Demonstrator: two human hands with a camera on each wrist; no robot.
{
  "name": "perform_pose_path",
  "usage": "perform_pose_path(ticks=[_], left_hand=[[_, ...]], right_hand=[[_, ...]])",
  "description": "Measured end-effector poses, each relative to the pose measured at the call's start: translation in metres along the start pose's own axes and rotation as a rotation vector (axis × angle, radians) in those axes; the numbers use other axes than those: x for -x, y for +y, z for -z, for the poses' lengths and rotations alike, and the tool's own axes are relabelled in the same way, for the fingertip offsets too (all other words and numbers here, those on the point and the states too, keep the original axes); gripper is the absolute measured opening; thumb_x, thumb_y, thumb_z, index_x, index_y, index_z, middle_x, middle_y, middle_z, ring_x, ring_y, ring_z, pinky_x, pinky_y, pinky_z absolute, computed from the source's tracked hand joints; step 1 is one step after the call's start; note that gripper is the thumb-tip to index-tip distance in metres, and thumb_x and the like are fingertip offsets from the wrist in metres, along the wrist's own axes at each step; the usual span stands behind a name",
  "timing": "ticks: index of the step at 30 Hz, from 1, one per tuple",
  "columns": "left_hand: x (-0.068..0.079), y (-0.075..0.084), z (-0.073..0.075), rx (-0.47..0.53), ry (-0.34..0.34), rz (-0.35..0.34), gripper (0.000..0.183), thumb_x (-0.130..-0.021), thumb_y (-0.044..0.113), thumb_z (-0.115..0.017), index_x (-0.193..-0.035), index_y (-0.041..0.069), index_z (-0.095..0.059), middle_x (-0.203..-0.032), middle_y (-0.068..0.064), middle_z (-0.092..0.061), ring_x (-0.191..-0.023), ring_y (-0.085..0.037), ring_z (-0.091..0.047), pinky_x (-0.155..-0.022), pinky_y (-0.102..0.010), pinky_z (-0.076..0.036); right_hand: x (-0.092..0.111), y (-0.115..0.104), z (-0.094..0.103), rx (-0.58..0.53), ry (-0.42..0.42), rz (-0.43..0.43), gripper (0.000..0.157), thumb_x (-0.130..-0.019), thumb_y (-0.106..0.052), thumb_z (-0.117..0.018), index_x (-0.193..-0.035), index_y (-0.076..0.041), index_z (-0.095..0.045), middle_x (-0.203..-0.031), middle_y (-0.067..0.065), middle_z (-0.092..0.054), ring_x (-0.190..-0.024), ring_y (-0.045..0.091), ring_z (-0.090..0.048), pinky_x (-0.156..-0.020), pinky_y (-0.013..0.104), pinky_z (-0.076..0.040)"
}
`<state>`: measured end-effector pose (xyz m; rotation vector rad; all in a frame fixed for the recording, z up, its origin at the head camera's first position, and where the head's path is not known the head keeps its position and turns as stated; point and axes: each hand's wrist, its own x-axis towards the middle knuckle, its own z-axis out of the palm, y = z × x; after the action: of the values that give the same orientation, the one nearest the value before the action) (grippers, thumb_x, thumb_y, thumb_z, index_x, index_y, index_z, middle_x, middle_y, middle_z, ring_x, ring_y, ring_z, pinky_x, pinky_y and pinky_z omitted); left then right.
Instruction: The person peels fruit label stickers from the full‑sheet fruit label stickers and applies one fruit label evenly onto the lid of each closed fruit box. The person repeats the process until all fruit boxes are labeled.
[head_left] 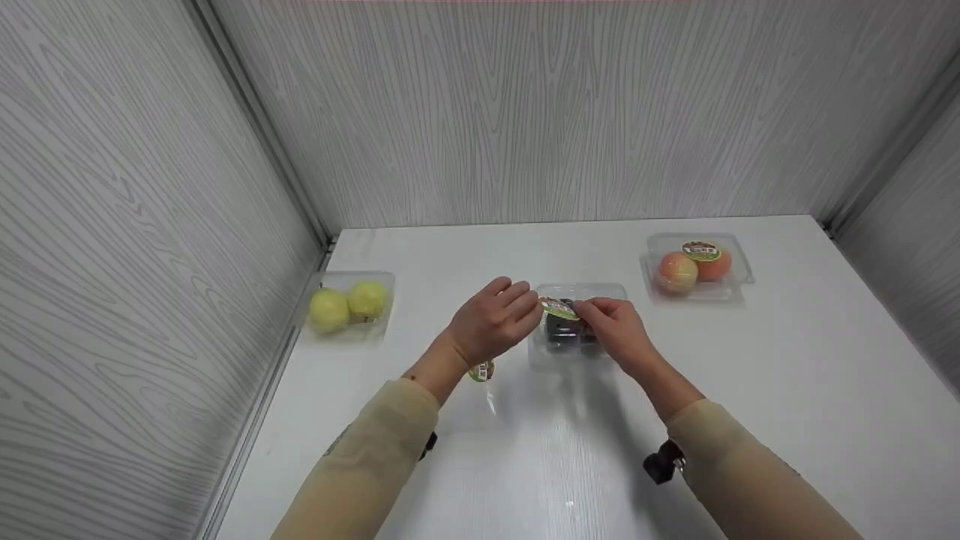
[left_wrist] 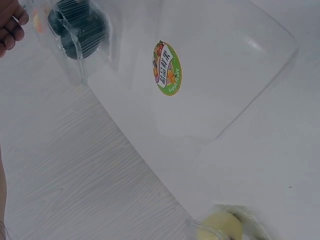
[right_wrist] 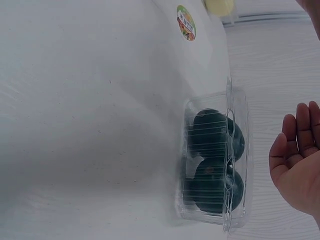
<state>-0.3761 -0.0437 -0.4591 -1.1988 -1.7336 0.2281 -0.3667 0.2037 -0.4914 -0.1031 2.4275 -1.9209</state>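
Green and white, the sticker (head_left: 559,308) is pinched by the left hand (head_left: 496,321) and right hand (head_left: 616,331) over the middle box (head_left: 589,289), likely not stuck yet; the upper-right box (head_left: 663,241) has one, the far-left box (head_left: 337,279) shows none.

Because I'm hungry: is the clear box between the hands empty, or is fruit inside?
Fruit is inside: the right wrist view shows two dark round fruits through the walls of the clear box.
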Motion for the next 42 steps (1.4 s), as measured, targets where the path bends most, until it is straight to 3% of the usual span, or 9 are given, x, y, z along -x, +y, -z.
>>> perform_pose_path(ticks=[5,9,11,15,19,23,25,28,42], left_hand=[[0.0,0.002,-0.001,0.004,-0.012,0.007,0.009,-0.099,0.003,-0.071,-0.099,0.01,-0.076,-0.097,-0.003,-0.073,-0.093,-0.018,-0.068,-0.082,-0.033,-0.054],[0.003,0.003,-0.001,0.008,-0.035,0.016,0.007,-0.097,0.005,-0.075,-0.1,0.011,-0.077,-0.097,-0.003,-0.073,-0.093,-0.018,-0.068,-0.082,-0.032,-0.054],[0.005,0.004,-0.001,0.008,-0.056,0.028,0.008,-0.097,0.006,-0.076,-0.101,0.012,-0.078,-0.099,-0.002,-0.074,-0.094,-0.018,-0.068,-0.084,-0.032,-0.054],[0.009,0.01,-0.006,0.01,-0.124,0.082,0.011,-0.099,0.008,-0.074,-0.107,0.015,-0.077,-0.104,-0.002,-0.075,-0.1,-0.019,-0.069,-0.088,-0.035,-0.053],[0.012,0.02,-0.014,0.043,-0.179,0.241,0.011,-0.101,0.015,-0.072,-0.111,0.015,-0.076,-0.111,-0.003,-0.073,-0.107,-0.019,-0.067,-0.09,-0.037,-0.052],[0.01,0.034,-0.02,0.135,-0.199,0.513,0.017,-0.1,0.025,-0.073,-0.113,0.014,-0.076,-0.117,-0.004,-0.069,-0.114,-0.022,-0.064,-0.093,-0.04,-0.05],[0.006,0.04,-0.024,0.191,-0.201,0.63,0.022,-0.101,0.029,-0.071,-0.116,0.013,-0.076,-0.12,-0.005,-0.067,-0.117,-0.022,-0.063,-0.096,-0.041,-0.05],[0.0,0.048,-0.029,0.249,-0.209,0.721,0.028,-0.106,0.033,-0.064,-0.121,0.012,-0.074,-0.124,-0.006,-0.065,-0.122,-0.023,-0.061,-0.099,-0.041,-0.05],[-0.014,0.068,-0.042,0.289,-0.318,0.77,0.03,-0.111,0.034,-0.051,-0.126,0.016,-0.07,-0.131,-0.003,-0.061,-0.13,-0.02,-0.057,-0.105,-0.039,-0.048]], right_hand=[[0.0,0.0,0.001,0.003,0.0,-0.004,0.028,-0.104,-0.028,-0.065,-0.101,-0.002,-0.077,-0.085,0.001,-0.066,-0.083,0.016,-0.056,-0.069,0.027,-0.047],[0.002,0.0,0.001,0.055,0.04,0.053,0.026,-0.104,-0.025,-0.066,-0.102,-0.002,-0.077,-0.087,0.005,-0.068,-0.083,0.017,-0.057,-0.068,0.025,-0.046],[0.004,0.002,0.0,0.124,0.083,0.132,0.022,-0.104,-0.023,-0.067,-0.101,-0.004,-0.077,-0.087,0.005,-0.069,-0.082,0.017,-0.057,-0.068,0.025,-0.047],[0.007,0.008,-0.002,0.334,0.214,0.419,0.013,-0.101,-0.017,-0.073,-0.096,-0.007,-0.077,-0.091,0.004,-0.07,-0.085,0.019,-0.061,-0.073,0.031,-0.048],[0.007,0.018,-0.001,0.471,0.355,0.696,0.009,-0.098,-0.011,-0.076,-0.091,-0.005,-0.074,-0.097,0.009,-0.07,-0.093,0.027,-0.064,-0.083,0.044,-0.049],[0.005,0.027,0.003,0.526,0.444,0.825,0.008,-0.097,-0.008,-0.076,-0.091,-0.004,-0.072,-0.098,0.011,-0.069,-0.096,0.033,-0.064,-0.086,0.05,-0.047],[0.005,0.03,0.005,0.544,0.463,0.856,0.007,-0.097,-0.008,-0.075,-0.092,-0.004,-0.072,-0.099,0.011,-0.069,-0.096,0.033,-0.064,-0.086,0.051,-0.046],[0.006,0.033,0.007,0.556,0.466,0.879,0.005,-0.096,-0.006,-0.075,-0.094,-0.004,-0.072,-0.1,0.011,-0.068,-0.097,0.033,-0.064,-0.088,0.051,-0.046],[0.014,0.038,0.007,0.547,0.449,0.875,0.01,-0.094,0.0,-0.076,-0.102,-0.006,-0.074,-0.106,0.01,-0.069,-0.102,0.03,-0.064,-0.092,0.048,-0.046]])
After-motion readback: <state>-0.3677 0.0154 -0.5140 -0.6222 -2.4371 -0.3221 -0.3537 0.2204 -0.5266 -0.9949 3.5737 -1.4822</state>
